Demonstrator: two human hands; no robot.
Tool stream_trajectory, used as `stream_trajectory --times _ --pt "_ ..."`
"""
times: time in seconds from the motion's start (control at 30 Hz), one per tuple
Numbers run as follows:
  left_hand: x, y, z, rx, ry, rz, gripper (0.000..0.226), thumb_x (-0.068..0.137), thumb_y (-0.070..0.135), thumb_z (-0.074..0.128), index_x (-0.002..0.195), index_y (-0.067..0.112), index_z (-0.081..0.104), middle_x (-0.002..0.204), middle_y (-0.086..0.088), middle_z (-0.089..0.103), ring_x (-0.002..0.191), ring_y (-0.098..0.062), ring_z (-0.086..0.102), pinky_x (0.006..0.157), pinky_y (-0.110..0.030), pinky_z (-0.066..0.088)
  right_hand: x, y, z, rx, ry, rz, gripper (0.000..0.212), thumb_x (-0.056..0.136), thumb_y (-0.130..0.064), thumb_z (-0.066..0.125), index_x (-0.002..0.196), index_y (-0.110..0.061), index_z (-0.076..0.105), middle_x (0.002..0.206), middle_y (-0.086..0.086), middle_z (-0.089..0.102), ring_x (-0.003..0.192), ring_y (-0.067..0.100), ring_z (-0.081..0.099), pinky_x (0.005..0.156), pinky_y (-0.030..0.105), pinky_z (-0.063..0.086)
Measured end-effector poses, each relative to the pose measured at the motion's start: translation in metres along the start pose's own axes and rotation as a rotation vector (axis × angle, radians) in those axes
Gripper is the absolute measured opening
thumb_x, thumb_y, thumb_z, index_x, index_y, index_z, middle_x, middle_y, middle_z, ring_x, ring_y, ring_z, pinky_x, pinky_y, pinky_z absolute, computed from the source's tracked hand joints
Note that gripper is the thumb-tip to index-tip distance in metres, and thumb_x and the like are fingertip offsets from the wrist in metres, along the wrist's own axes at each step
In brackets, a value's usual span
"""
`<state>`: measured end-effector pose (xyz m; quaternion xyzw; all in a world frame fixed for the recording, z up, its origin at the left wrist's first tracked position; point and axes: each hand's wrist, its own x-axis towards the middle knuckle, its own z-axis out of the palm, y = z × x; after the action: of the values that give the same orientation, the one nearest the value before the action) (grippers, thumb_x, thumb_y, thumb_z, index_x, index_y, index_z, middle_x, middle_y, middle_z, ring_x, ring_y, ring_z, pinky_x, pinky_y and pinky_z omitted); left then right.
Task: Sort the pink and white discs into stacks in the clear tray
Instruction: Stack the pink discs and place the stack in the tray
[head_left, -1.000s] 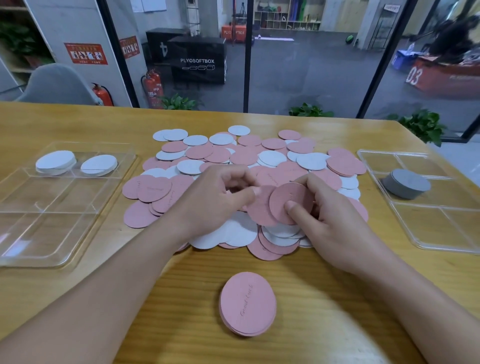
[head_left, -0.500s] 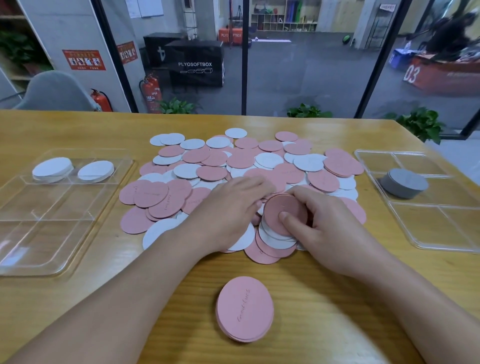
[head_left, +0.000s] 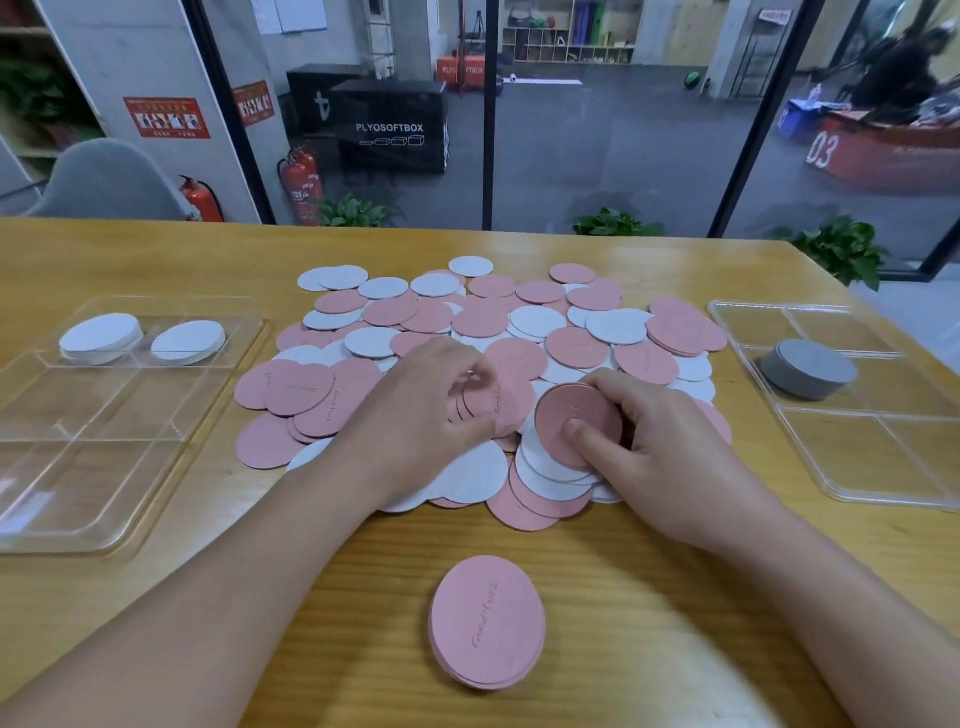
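Left hand: the left hand (head_left: 431, 415) hovers over the middle of the disc pile, fingers curled round a few pink discs (head_left: 475, 400) pinched at their edges; motion blur hides the exact count.
Right hand: the right hand (head_left: 660, 452) grips a small stack of pink discs (head_left: 569, 415), thumb pressed on the top face, fingers wrapped round the far rim; the stack rests on the near right part of the pile.
Disc pile: loose pink and white discs (head_left: 535, 322) overlap across the middle of the tabletop (head_left: 156, 623), between the two trays.
Near stack: a stack of pink discs with script lettering (head_left: 488, 621) lies alone toward the near edge, apart from the pile.
Left tray: a clear divided tray (head_left: 67, 467) sits by the left edge; its two far compartments hold white disc stacks (head_left: 101, 338), one each.
Right tray: a second clear divided tray (head_left: 883, 457) by the right edge holds a grey disc stack (head_left: 808, 369).
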<state>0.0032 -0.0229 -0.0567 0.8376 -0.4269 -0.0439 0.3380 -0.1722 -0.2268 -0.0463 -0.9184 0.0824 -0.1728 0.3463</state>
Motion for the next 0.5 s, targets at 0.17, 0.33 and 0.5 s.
stream_trajectory --times 0.17,0.33,0.5 --pt "0.001 0.003 0.001 0.205 -0.012 -0.064 0.06 0.095 0.063 0.073 0.148 0.039 0.058 0.138 0.021 0.046 0.143 -0.011 0.029 0.116 -0.032 0.027 0.0 0.0 0.001 0.008 0.002 -0.012 0.012 0.102 -0.025 0.068 0.092 -0.021 0.063 0.078 -0.002 0.064 0.068 0.015 0.052 0.06 0.027 0.042" --pt "-0.001 0.009 0.001 0.18 0.081 0.018 0.054 0.092 0.042 0.083 0.142 0.039 0.062 0.142 0.018 0.055 0.136 -0.015 0.039 0.114 -0.032 0.033 0.0 0.002 0.003 0.015 -0.007 -0.013 0.012 0.105 -0.027 0.065 0.096 -0.019 0.061 0.08 -0.001 0.064 0.071 0.02 0.054 0.063 0.034 0.044" --pt "-0.002 0.017 -0.005 -0.277 0.115 0.046 0.019 0.096 0.009 0.08 0.101 0.024 0.071 0.094 0.007 0.073 0.072 -0.003 0.059 0.069 -0.012 0.042 0.0 0.003 0.001 0.043 0.036 0.003 0.01 0.108 -0.029 0.061 0.105 -0.02 0.059 0.081 0.0 0.065 0.069 0.018 0.054 0.063 0.036 0.045"
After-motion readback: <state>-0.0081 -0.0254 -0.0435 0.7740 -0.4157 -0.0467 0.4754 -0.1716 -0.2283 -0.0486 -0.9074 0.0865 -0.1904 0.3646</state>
